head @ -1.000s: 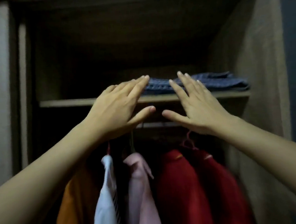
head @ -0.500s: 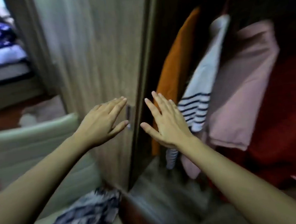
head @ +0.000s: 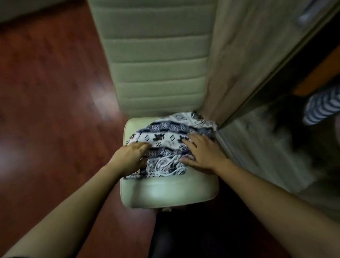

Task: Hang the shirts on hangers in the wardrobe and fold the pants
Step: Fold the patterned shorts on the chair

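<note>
A glossy reddish-brown wooden floor (head: 38,112) fills the left side. A pale wood-grain wardrobe door (head: 246,44) runs down the right, beside the dark wardrobe opening where a navy-and-white striped shirt (head: 332,102) hangs. Between them stands a cream padded chair (head: 158,63) with a ribbed backrest. On its seat lies a crumpled navy-and-white patterned garment (head: 170,137); blur hides whether it is pants or a shirt. The left hand (head: 130,157) rests on the garment's left edge, fingers curled into the cloth, though a firm grip cannot be told. The right hand (head: 202,152) lies flat on its right side, fingers spread.
</note>
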